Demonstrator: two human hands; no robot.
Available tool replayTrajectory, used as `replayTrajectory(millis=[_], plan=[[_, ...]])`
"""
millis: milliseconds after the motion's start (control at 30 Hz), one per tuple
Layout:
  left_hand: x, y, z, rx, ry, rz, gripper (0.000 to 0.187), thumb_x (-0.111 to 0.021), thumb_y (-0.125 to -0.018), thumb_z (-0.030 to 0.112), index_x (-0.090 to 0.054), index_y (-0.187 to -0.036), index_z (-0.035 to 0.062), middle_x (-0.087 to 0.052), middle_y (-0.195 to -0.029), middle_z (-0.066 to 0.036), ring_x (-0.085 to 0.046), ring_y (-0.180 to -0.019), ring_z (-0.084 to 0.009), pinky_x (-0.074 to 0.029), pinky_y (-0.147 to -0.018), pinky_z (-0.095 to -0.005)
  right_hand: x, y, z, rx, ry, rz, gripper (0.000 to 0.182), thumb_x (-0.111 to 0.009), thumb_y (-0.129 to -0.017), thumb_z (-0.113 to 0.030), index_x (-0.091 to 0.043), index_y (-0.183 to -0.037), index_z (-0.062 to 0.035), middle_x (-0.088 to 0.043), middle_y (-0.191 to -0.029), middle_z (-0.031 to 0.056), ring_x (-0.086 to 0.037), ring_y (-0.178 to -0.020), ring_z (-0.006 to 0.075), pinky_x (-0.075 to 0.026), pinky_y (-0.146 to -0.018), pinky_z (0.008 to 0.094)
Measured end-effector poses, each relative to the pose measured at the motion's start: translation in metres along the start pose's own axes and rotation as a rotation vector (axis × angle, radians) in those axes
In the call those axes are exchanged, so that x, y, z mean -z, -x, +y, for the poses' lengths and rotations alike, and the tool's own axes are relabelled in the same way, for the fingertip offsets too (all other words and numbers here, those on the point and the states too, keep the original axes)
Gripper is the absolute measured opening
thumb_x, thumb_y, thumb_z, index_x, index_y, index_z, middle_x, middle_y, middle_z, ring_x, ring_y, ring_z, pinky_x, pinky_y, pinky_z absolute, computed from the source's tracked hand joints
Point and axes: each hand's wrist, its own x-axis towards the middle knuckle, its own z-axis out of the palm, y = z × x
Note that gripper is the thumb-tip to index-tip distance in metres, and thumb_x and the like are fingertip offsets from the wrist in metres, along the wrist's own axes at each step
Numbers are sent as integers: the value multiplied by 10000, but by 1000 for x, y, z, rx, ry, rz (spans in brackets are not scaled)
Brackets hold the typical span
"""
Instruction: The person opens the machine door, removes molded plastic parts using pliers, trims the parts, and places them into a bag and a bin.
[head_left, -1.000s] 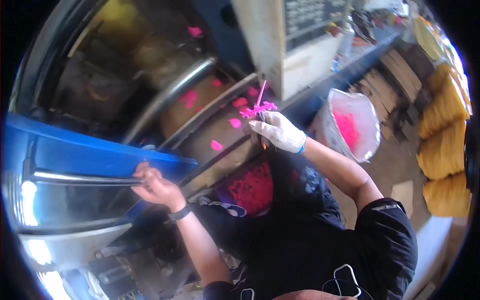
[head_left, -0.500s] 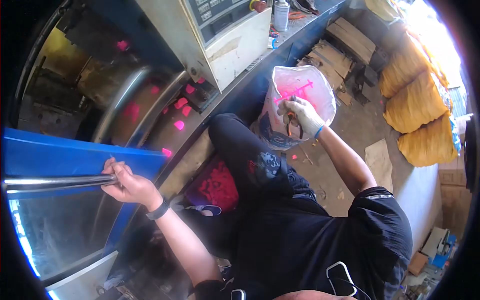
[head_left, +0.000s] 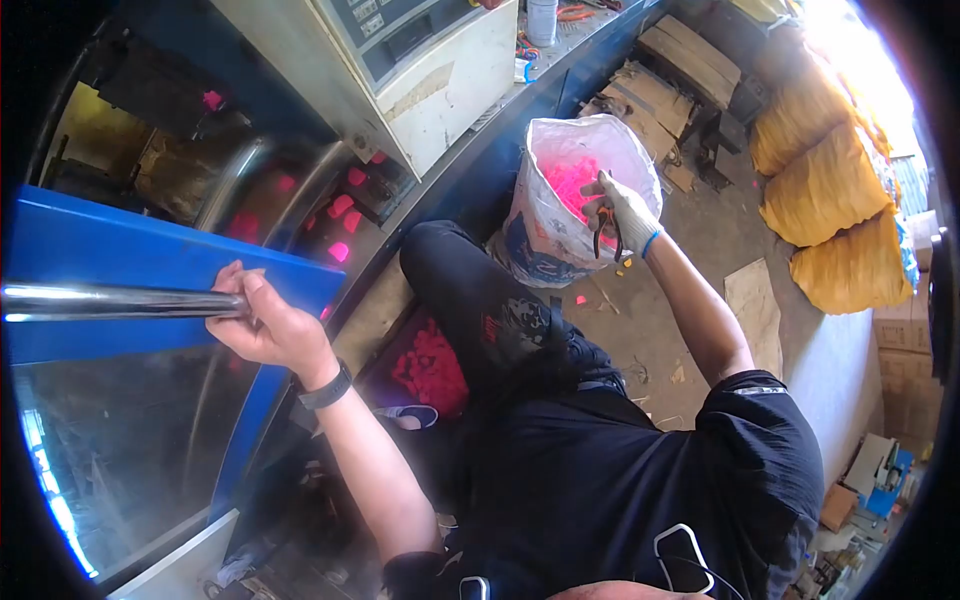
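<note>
My bare left hand (head_left: 275, 318), with a dark band at the wrist, is closed round the end of a shiny metal bar handle (head_left: 120, 302) on the blue machine door (head_left: 170, 245). My right hand (head_left: 628, 215), in a white glove, holds a pair of pliers (head_left: 604, 228) with dark and orange handles hanging down. It is over the near right part of a white woven sack (head_left: 515, 215), which stands open. Bright pink plastic pieces (head_left: 568, 182) lie inside the sack. The pliers' jaws are hidden by the glove.
Loose pink pieces (head_left: 340, 207) lie on the machine ledge beside a control panel cabinet (head_left: 440, 110). A container of darker pink pieces (head_left: 430, 370) sits by my leg. Stuffed yellow sacks (head_left: 825, 205) stand at the right, and flattened cardboard (head_left: 755, 310) lies on the floor.
The blue door and my left hand have moved up and to the right. The branched pink piece near my gloved hand has left it; pink pieces show in the sack.
</note>
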Motion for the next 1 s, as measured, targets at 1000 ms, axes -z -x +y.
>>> replayTrajectory(millis=[1000], plan=[[-90,16,29,-32,119,-147,250,-607,-1006,55,-415,-1128,-50,-570,-1050,-145,-558,-924,-203,-486,-939,-389,-169,77,104,485,117,-158,128,-700,-967,-136,-688,-1048,-38,-679,-894,35,-636,-843,120,-530,-796,307]])
